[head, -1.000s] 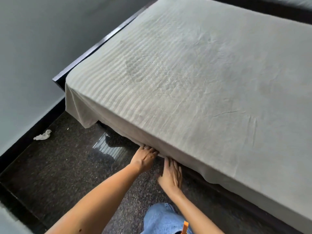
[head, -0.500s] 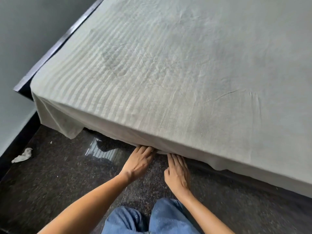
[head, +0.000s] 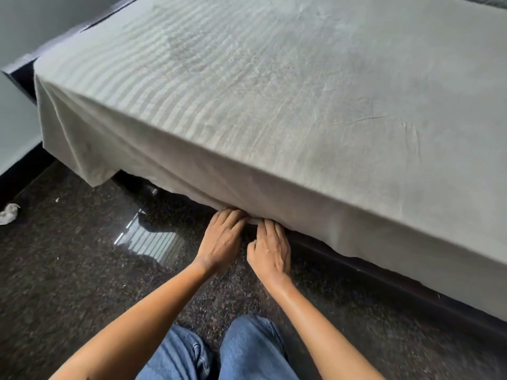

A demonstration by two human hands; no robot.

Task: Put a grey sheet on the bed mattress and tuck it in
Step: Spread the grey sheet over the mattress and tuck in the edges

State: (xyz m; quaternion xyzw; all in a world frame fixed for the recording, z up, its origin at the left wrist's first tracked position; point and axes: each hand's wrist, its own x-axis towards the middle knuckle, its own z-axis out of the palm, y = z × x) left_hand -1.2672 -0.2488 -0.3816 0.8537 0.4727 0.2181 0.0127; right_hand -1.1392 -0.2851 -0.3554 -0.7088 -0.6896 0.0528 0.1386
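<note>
- Grip of both hands is flat and loose: the left hand (head: 223, 237) and right hand (head: 270, 248) lie palm down, side by side, fingers nearly straight and pushed against the lower hem of the sheet (head: 274, 91). Nothing is seen held, and the fingertips are hidden under the cloth.
- Jeans (head: 247, 349) show at the bottom edge, cut off by the frame, between the two bare forearms.
- Dark speckled floor (head: 68, 270) carries a pale striped reflection (head: 151, 242) just left of the hands. A crumpled white scrap (head: 8, 213) lies far left, partly cut off.
- Bed frame (head: 356, 267) shows as a dark rail under the hem on the right. Left of the hands it is lost in shadow.
- Grey sheet covers the whole top and hangs down the near side, so the mattress is hidden beneath it. At the left corner a loose flap (head: 90, 165) hangs untucked, clear of the floor.
- Far side and right end of the bed run out of view.
- Wall (head: 27, 17) stands pale at upper left.
</note>
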